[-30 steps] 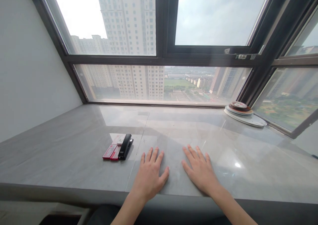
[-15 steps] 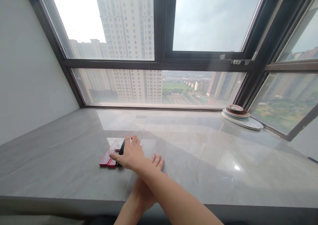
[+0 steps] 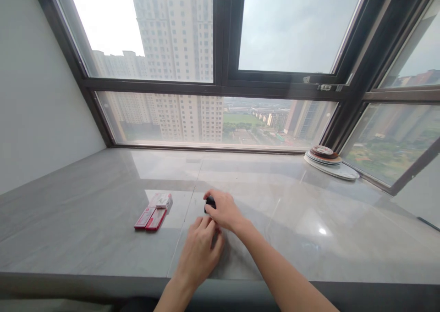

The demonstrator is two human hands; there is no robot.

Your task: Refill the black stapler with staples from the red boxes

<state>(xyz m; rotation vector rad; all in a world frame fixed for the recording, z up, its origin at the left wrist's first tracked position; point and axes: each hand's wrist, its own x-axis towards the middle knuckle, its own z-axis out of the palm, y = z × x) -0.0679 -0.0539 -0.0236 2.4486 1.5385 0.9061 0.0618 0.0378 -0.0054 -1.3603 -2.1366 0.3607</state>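
Note:
A long black object (image 3: 210, 203), possibly a stapler, lies under my hands on the counter; most of it is covered. My right hand (image 3: 223, 208) curls over its far end, thumb and fingers closed around it. Closer to me, my left hand (image 3: 201, 245) bends its fingers around what appears to be the near end, just below the right fingertips. To the left sit two flat red-and-white boxes (image 3: 150, 219) side by side. A small white box (image 3: 163, 200) rests by their far edge, over another pale flat box.
Several stacked plates (image 3: 325, 158) stand in the far right corner by the window (image 3: 220, 89). The glossy grey counter (image 3: 85, 229) ends in a front edge near my body. A thin dark item (image 3: 428, 223) lies at the right edge.
My right hand has moved right from beside the boxes, bringing the black object with it. My arms have uncrossed. My left hand has gone from lying flat to curled fingers.

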